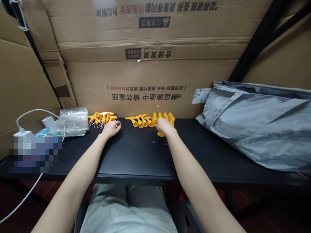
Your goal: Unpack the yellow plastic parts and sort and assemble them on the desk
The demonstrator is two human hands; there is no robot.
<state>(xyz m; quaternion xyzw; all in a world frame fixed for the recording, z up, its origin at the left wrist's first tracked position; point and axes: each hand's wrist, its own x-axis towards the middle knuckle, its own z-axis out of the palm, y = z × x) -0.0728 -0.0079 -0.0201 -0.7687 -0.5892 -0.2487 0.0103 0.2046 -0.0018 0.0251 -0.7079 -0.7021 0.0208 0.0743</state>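
Several small orange plastic parts lie along the back of a black table [136, 152]. One pile [102, 117] is at the left, a row [141, 121] in the middle, and upright stacked pieces [167, 117] at the right. My left hand [111, 128] rests curled beside the left pile, touching a piece at its fingertips. My right hand [164, 127] is closed over an orange piece [160, 134] in front of the upright ones.
Cardboard boxes [145, 87] wall the back and left. A grey bag [257, 123] covers the table's right side. Clear plastic wrap [73, 118], a colourful booklet, and white chargers [48, 122] with a cable sit at the left.
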